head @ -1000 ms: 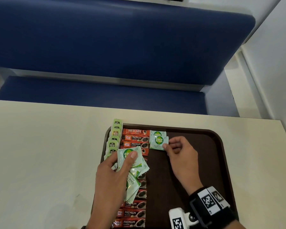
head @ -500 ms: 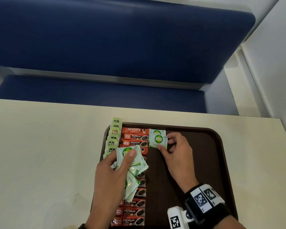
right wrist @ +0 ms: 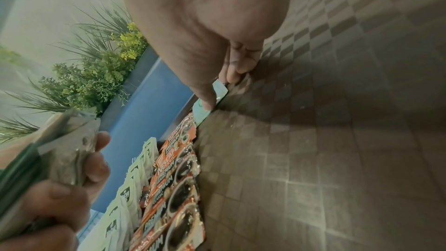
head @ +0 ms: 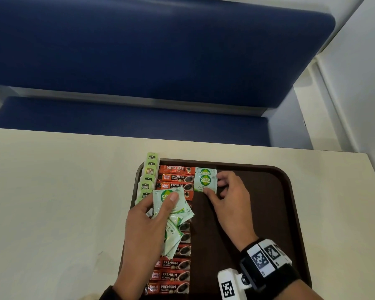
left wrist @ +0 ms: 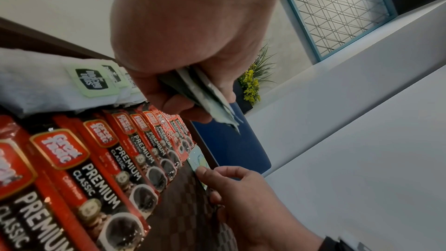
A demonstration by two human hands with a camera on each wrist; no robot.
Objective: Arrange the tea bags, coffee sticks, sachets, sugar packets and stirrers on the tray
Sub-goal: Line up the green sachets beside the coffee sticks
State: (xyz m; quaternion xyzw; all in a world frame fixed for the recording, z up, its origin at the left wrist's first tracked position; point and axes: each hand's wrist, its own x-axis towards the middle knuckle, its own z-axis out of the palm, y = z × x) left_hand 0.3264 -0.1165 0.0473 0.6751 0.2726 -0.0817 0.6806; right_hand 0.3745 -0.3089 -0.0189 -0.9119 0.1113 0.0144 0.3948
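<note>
Because it was a flat white-and-green paper sugar packet, the item would likely have handled as very light, limp and easily creased, slick enough to slide over its neighbour; best taken by pinching two edges or a corner, or pressed flat and slid.

Location: on the dark brown checker-textured plastic tray, far end, overlapping a second like packet, just beside the column of red-and-black foil coffee sticks; pale green tagged tea bags lined the tray's left rim.

Right hand: fingers curled, thumb tip on the packet's near edge and fingertips at its right edge, pinching it against the tray.

Left hand: closed on a fanned bundle of matching white-and-green sugar packets, thumb on top, held over the coffee sticks.

Stirrers: none visible.
</note>
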